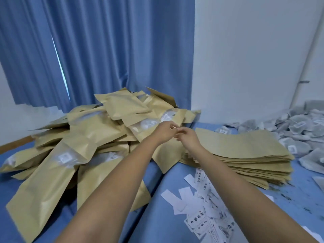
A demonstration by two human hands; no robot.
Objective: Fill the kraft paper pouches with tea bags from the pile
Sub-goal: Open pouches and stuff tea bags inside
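Note:
My left hand (164,131) and my right hand (190,137) are stretched forward, and their curled fingertips meet at the near edge of a heap of filled kraft pouches (98,130). Between them they pinch the top edge of one kraft pouch (168,155), which lies under my wrists; motion blur hides the exact grip. A flat stack of empty kraft pouches (245,155) lies just right of my right hand. The pile of grey-white tea bags (301,127) spreads at the far right.
Everything lies on a blue sheet (157,199). Loose white printed paper labels (206,207) are scattered under my right forearm. A blue curtain (105,50) hangs behind the heap and a white wall (245,58) stands behind the stack. Dark tea crumbs (289,195) dot the sheet.

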